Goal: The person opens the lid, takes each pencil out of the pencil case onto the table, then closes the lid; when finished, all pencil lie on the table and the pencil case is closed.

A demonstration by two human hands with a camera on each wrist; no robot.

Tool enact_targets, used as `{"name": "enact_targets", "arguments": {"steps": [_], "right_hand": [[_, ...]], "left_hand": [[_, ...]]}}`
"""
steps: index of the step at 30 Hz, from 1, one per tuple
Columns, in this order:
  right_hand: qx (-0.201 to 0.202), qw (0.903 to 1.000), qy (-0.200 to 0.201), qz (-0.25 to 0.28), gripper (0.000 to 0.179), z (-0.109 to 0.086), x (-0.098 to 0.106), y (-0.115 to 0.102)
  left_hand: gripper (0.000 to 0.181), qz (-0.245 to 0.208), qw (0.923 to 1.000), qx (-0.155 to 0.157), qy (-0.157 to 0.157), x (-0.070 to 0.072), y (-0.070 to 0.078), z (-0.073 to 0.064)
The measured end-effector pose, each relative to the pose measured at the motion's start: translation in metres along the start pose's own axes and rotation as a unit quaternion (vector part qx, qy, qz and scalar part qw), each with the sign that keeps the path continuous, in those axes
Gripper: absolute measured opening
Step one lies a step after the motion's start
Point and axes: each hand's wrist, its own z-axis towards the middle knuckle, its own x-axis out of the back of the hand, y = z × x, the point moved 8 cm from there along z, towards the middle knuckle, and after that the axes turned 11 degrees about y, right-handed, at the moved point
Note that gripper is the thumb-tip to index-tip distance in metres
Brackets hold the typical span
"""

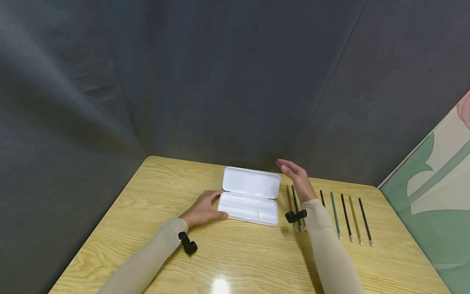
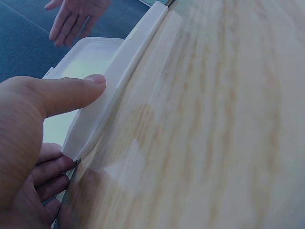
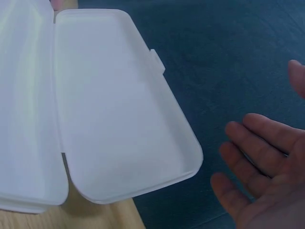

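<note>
A white plastic pencil case (image 1: 240, 205) lies unfolded on the table, its lid (image 1: 251, 182) tilted back behind the base. A low divider crosses the base near its right end, and no pencils lie inside. My left hand (image 1: 203, 209) grips the base's left end. In the left wrist view the thumb (image 2: 76, 95) lies along the front wall while the other fingers curl at the end corner. My right hand (image 1: 298, 179) is raised to the right of the lid, apart from it. In the right wrist view its fingers (image 3: 257, 152) are spread loosely and hold nothing.
Several pencils lie in a row to the right of the case, among them a green pencil (image 1: 335, 214) and a black pencil (image 1: 365, 221). My right forearm covers part of the row. A dark curtain (image 1: 235, 81) hangs behind the wooden table (image 1: 176, 171).
</note>
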Motion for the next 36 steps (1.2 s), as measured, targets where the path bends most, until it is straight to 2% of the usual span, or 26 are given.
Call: {"name": "enact_targets", "arguments": {"steps": [9,16,22,26,31,36], "right_hand": [[-0.025,0.9947,-0.091,0.042,0.066,0.003,-0.023,0.018],[-0.054,0.9894,-0.121,0.06,0.069,0.002,-0.031,0.024],[-0.051,0.9918,-0.106,0.049,0.073,-0.002,-0.03,0.024],[-0.057,0.9962,-0.057,0.034,0.07,-0.005,-0.027,0.026],[-0.056,0.9977,-0.017,-0.034,0.054,-0.012,-0.029,0.027],[-0.044,0.9955,-0.021,-0.081,0.043,-0.02,-0.035,0.022]], "left_hand": [[0.091,-0.007,1.0,-0.002,-0.007,0.0,0.001,-0.001],[0.09,0.0,1.0,-0.007,0.001,0.0,-0.001,0.001],[0.091,0.005,1.0,-0.006,-0.002,-0.001,-0.002,0.001],[0.091,0.01,0.9999,-0.01,0.004,0.001,-0.002,0.002],[0.091,0.007,0.9999,-0.009,0.003,0.0,-0.002,0.001],[0.092,0.011,0.9999,-0.006,0.001,-0.001,-0.003,0.002]]}}
